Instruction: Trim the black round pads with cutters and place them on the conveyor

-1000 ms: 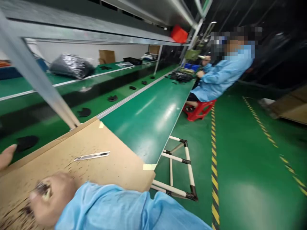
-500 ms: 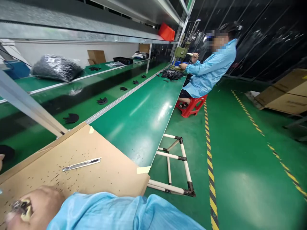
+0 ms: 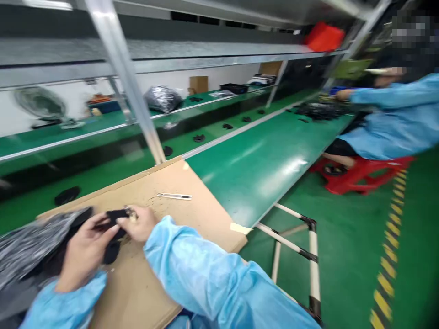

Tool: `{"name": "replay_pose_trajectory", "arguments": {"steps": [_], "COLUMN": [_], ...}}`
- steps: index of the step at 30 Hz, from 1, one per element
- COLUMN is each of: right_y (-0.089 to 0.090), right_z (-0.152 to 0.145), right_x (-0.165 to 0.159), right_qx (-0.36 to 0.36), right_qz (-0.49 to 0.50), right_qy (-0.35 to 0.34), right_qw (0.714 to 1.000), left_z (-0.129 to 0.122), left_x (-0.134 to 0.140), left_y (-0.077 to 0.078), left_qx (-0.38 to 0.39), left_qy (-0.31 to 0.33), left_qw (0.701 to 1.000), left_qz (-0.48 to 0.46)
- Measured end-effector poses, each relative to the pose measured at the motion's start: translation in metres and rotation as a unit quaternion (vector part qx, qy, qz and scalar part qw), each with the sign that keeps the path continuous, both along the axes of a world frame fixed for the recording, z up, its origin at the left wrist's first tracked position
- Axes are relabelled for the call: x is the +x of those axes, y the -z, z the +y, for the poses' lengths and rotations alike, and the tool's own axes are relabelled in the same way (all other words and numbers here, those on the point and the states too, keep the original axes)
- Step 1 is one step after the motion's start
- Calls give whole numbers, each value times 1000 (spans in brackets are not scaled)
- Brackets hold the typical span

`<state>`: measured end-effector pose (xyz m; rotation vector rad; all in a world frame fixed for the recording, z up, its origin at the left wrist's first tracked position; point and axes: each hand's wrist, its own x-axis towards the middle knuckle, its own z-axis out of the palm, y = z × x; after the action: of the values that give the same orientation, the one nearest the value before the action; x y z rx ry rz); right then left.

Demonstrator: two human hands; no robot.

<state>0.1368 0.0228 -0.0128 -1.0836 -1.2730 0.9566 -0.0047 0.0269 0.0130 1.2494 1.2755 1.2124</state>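
My left hand (image 3: 84,250) pinches a flat black piece (image 3: 116,216) between thumb and fingers above the cardboard sheet (image 3: 202,224). Closed beside it, my right hand (image 3: 143,225) holds a small metal tool with a pale yellow part (image 3: 131,214) against the piece's right end; the tool is mostly hidden in the fingers. A utility knife (image 3: 174,196) lies on the cardboard past my right hand, among dark crumbs. At the left, a grey plastic bag (image 3: 37,246) and more black pieces (image 3: 111,252) lie by my left hand.
A green conveyor (image 3: 120,176) carries several black pieces behind the cardboard. A metal post (image 3: 133,87) rises at its back edge. To the right a co-worker in a blue sleeve (image 3: 387,93) sits on a red stool (image 3: 363,176) by a dark pile (image 3: 318,111).
The view has swung left, so both hands now show. My right hand and its tool are now together with my left hand at the black piece; earlier the left hand was barely in view.
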Motion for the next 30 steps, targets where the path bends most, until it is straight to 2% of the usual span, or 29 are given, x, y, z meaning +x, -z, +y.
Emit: {"name": "replay_pose_trajectory", "arguments": {"steps": [2, 4, 6, 9, 13, 18, 21, 23, 25, 27, 30], "right_y": [7, 13, 16, 16, 12, 5, 2, 1, 0, -1, -2], "right_z": [4, 10, 16, 16, 4, -11, -12, -10, -7, -6, -5], "right_x": [1, 0, -2, -4, -6, -9, -7, -2, 3, 7, 9], "right_qx": [-27, -47, -60, -61, -20, 71, 80, 78, 89, 107, 120], "right_qz": [32, 104, 172, 176, 48, -61, -93, -127, -195, -278, -368], "right_qy": [-22, -9, 3, -10, -59, -148, -90, -24, 21, 30, 7], "right_qw": [999, 993, 983, 982, 997, 985, 988, 989, 977, 954, 922], "left_z": [-12, -10, -5, -2, -1, 2, 2, 1, 0, 0, 1], "left_x": [11, 18, 19, 15, 9, 0, -3, -4, -5, -6, -7], "left_y": [4, 10, 18, 27, 28, 19, 15, 14, 13, 13, 14], "left_qx": [35, 37, 9, -23, -34, -51, -67, -79, -86, -92, -103], "left_qy": [-22, -56, -23, 4, -38, -42, -63, -67, -60, -54, -50], "left_qw": [990, 977, 977, 975, 949, 901, 886, 891, 901, 907, 909], "left_qz": [-138, -201, -212, -220, -312, -429, -455, -442, -421, -407, -400]}}
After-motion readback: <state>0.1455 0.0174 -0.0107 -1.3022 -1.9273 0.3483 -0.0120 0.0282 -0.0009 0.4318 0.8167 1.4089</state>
